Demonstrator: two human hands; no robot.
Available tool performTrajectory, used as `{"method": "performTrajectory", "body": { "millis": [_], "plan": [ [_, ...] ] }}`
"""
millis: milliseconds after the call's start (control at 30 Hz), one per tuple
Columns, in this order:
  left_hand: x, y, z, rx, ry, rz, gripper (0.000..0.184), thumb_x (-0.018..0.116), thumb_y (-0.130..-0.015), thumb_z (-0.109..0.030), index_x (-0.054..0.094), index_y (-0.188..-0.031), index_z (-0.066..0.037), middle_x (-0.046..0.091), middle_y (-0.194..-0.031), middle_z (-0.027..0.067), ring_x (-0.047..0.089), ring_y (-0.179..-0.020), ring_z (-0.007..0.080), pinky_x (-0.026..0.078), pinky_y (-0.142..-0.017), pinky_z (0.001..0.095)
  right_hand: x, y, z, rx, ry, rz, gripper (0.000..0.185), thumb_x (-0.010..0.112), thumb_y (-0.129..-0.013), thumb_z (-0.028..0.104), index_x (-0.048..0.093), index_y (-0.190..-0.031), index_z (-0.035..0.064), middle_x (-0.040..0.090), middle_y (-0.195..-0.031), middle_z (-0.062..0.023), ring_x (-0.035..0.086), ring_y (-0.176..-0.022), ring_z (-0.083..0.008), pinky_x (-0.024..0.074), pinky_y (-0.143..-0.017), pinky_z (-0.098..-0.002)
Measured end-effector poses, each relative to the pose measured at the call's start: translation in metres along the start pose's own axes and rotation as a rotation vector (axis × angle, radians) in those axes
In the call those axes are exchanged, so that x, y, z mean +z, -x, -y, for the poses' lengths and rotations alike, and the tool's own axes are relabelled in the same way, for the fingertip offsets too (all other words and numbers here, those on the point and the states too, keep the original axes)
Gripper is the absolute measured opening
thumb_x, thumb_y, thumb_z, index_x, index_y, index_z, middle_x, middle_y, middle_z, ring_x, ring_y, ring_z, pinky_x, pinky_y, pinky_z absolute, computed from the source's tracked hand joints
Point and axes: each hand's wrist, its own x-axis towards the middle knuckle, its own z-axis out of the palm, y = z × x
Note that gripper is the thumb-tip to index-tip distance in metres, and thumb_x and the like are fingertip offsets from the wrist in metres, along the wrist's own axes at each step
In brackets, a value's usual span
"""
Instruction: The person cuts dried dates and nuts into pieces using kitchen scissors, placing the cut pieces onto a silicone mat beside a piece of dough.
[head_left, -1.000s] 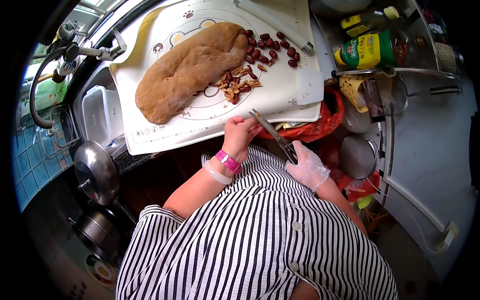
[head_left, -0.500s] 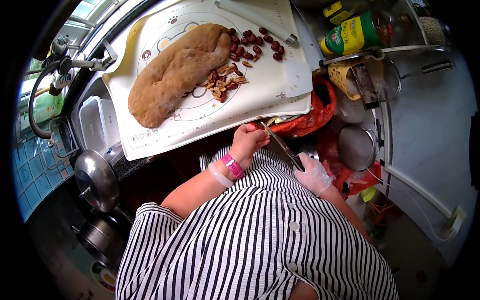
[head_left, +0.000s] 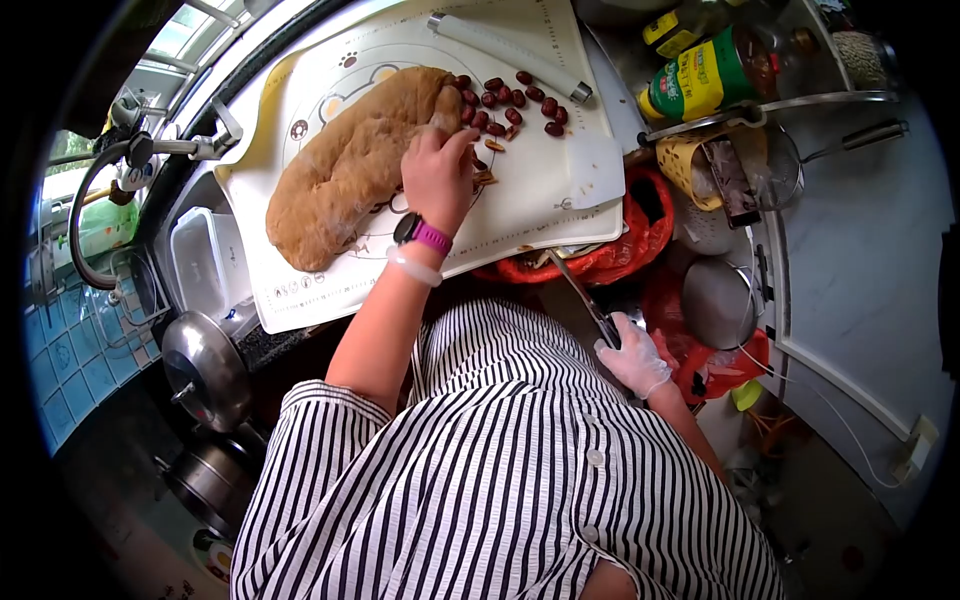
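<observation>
While our right hand (head_left: pixel 636 356), in a clear glove, keeps to the near side of the dough (head_left: pixel 350 170), well apart from it and to the right, our left hand (head_left: pixel 440 168) reaches over the dough's right edge with its fingers curled downward. The right hand is closed around the handles of the scissors (head_left: pixel 588 300), whose blades slant up and leftward, toward the dough's side, near the red bag (head_left: pixel 640 245). We cannot tell whether the left fingertips pinch anything, or whether the hand touches the dough, since its back hides what lies under it. The whole red dates (head_left: pixel 518 98) lie loosely scattered just beside the dough's far right end, and a few cut pieces (head_left: pixel 485 178) show on the dough's right, partly behind the left hand. All of these rest on the white mat (head_left: pixel 515 215) that spreads around the dough; the white scraper (head_left: pixel 596 170) lies farther to the right of the dough, beyond the pieces. We judge the step in hand to be handling the dates and pieces by the left fingers, with the scissors held aside. To us, the next move calls for a light, precise fingertip grip on small, rolling fruit, and for blades kept clear of the bare fingers.
</observation>
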Motion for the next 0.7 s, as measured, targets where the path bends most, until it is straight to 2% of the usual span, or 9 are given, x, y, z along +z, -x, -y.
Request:
{"method": "performTrajectory", "body": {
  "millis": [133, 200, 267, 367, 433, 467, 533, 600, 700],
  "plan": [
    [0.023, -0.031, -0.001, 0.171, -0.210, 0.002, 0.021, 0.068, -0.080, -0.018, 0.071, -0.100, -0.023, 0.055, -0.086, 0.0042, 0.055, -0.085, 0.0252, 0.043, -0.070, 0.0380, -0.007, 0.000, 0.011, 0.006, -0.018, -0.005, 0.032, 0.066, -0.080, 0.019, 0.051, -0.103, 0.0024, 0.060, -0.085, -0.0228, 0.059, -0.081, -0.0401, 0.0466, -0.072, -0.0454],
    [0.031, -0.035, 0.005, 0.259, -0.293, 0.083, 0.019, 0.068, -0.079, -0.019, 0.071, -0.098, -0.021, 0.054, -0.086, 0.0051, 0.055, -0.085, 0.0260, 0.043, -0.070, 0.0383, -0.010, 0.000, 0.017, 0.070, -0.030, 0.062, 0.033, 0.065, -0.080, 0.019, 0.050, -0.102, 0.0014, 0.061, -0.095, -0.0248, 0.058, -0.092, -0.0450, 0.0469, -0.079, -0.0475],
    [0.035, -0.033, 0.009, 0.251, -0.293, 0.114, 0.021, 0.070, -0.077, -0.017, 0.071, -0.098, -0.019, 0.056, -0.089, 0.0059, 0.056, -0.088, 0.0276, 0.044, -0.071, 0.0382, -0.013, -0.001, 0.023, 0.083, -0.043, 0.059, 0.034, 0.065, -0.080, 0.019, 0.050, -0.104, 0.0009, 0.061, -0.095, -0.0245, 0.058, -0.092, -0.0444, 0.0468, -0.080, -0.0473],
    [0.030, -0.021, 0.004, 0.238, -0.041, -0.018, 0.015, 0.069, -0.082, -0.015, 0.070, -0.097, -0.013, 0.058, -0.084, 0.0024, 0.058, -0.083, 0.0207, 0.043, -0.066, 0.0303, -0.004, -0.006, 0.023, 0.028, -0.105, -0.010, 0.037, 0.065, -0.080, 0.019, 0.050, -0.107, -0.0001, 0.060, -0.098, -0.0242, 0.058, -0.093, -0.0432, 0.0465, -0.081, -0.0467],
    [0.012, -0.002, -0.015, -0.646, 0.869, 0.225, 0.010, 0.071, -0.084, -0.014, 0.068, -0.089, -0.006, 0.064, -0.082, 0.0014, 0.056, -0.070, 0.0170, 0.047, -0.068, 0.0297, 0.001, -0.013, 0.028, -0.041, -0.154, -0.075, 0.038, 0.065, -0.080, 0.019, 0.050, -0.109, -0.0007, 0.060, -0.100, -0.0241, 0.058, -0.094, -0.0425, 0.0464, -0.081, -0.0464],
    [0.002, 0.006, -0.019, -0.825, 1.070, 0.279, 0.017, 0.068, -0.090, -0.019, 0.068, -0.091, -0.003, 0.064, -0.075, -0.0014, 0.050, -0.059, 0.0096, 0.043, -0.059, 0.0228, 0.001, -0.021, 0.036, -0.059, -0.165, -0.095, 0.041, 0.065, -0.080, 0.019, 0.050, -0.112, -0.0016, 0.060, -0.102, -0.0240, 0.058, -0.095, -0.0420, 0.0465, -0.083, -0.0460],
    [-0.012, 0.027, -0.014, -1.100, 1.386, 0.435, 0.015, 0.065, -0.092, -0.019, 0.068, -0.094, -0.004, 0.065, -0.081, -0.0011, 0.053, -0.065, 0.0083, 0.043, -0.061, 0.0211, 0.000, -0.036, 0.057, -0.081, -0.177, -0.106, 0.044, 0.064, -0.080, 0.019, 0.050, -0.115, -0.0024, 0.060, -0.104, -0.0240, 0.059, -0.096, -0.0415, 0.0466, -0.085, -0.0456],
    [-0.024, 0.043, -0.032, -1.268, 1.545, 0.332, 0.013, 0.062, -0.094, -0.018, 0.066, -0.098, -0.006, 0.064, -0.084, -0.0021, 0.055, -0.072, 0.0064, 0.042, -0.063, 0.0193, -0.004, -0.054, 0.081, -0.107, -0.176, -0.035, 0.048, 0.064, -0.080, 0.020, 0.049, -0.119, -0.0031, 0.060, -0.107, -0.0241, 0.059, -0.099, -0.0407, 0.0470, -0.088, -0.0448],
    [-0.029, 0.060, -0.035, -1.318, 1.636, 0.266, 0.017, 0.063, -0.095, -0.017, 0.066, -0.108, -0.006, 0.065, -0.091, -0.0028, 0.055, -0.077, 0.0058, 0.042, -0.065, 0.0186, 0.008, -0.073, 0.091, -0.232, -0.122, -0.049, 0.054, 0.064, -0.080, 0.021, 0.047, -0.125, -0.0028, 0.059, -0.108, -0.0241, 0.059, -0.100, -0.0397, 0.0469, -0.089, -0.0444]
  ]
}}
